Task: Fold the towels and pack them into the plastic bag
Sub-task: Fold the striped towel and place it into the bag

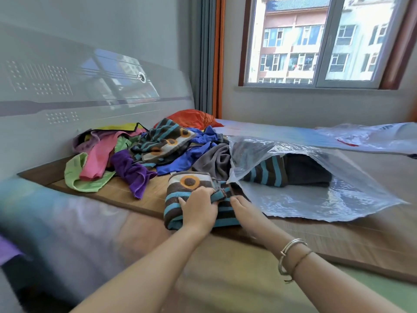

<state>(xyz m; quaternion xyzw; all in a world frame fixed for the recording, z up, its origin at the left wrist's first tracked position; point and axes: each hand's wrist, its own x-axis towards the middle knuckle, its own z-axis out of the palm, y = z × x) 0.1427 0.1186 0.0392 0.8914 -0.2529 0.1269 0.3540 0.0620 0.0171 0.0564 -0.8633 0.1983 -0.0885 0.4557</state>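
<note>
A folded striped towel [191, 199], brown and blue with an orange ring on its pale end, lay on the bed mat [338, 236] just left of the mouth of the clear plastic bag [316, 199]. The left hand [198, 211] lay on top of the towel with its fingers curled over a fold, gripping it. The right hand [242, 205] reached in at the towel's edge nearest the bag; its fingertips were buried in the cloth, so I could not tell whether it gripped or merely pressed. Two bangles [291, 256] circled that wrist.

Inside the bag a second striped towel [266, 172] and a dark folded towel [306, 170] showed through the crinkled film, their far ends hard to make out. Left of and behind the bag lay a loose pile of towels [140, 152], overlapping so that none showed whole. Another plastic bag [370, 134] lay behind the bag, cut off by the frame edge.
</note>
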